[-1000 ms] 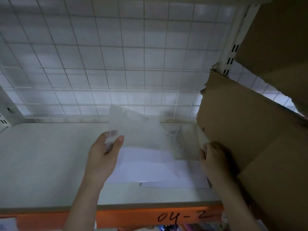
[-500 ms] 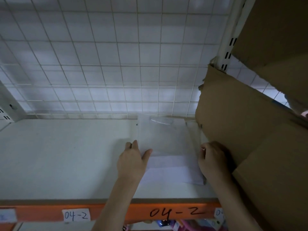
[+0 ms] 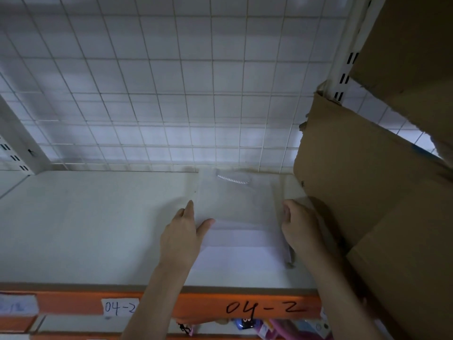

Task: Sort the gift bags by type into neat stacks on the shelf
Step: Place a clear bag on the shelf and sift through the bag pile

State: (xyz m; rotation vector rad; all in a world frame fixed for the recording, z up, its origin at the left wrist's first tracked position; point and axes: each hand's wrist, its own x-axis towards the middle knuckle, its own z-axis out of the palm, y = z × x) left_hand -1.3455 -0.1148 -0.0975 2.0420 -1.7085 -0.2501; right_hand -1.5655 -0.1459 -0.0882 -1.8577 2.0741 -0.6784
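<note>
A flat stack of translucent white gift bags [image 3: 241, 212] lies on the white shelf [image 3: 85, 229], right of centre and reaching to the back. A white twisted cord handle [image 3: 234, 180] shows on the top bag near the rear. My left hand [image 3: 182, 238] is against the stack's left edge, fingers straight along it and thumb lying on top. My right hand [image 3: 300, 224] rests against the stack's right edge with its fingers bent down over the side; the fingertips are hidden.
A large brown cardboard box [image 3: 367, 180] leans just right of the stack, another above it. A wire grid panel [image 3: 171, 94] closes the shelf's back. The orange front beam [image 3: 208, 306] carries "04-2" labels. Coloured items show on the shelf below.
My left hand laid down the bag it was holding up onto the stack, then moved right to the stack's left edge. The right hand stayed at the right edge.
</note>
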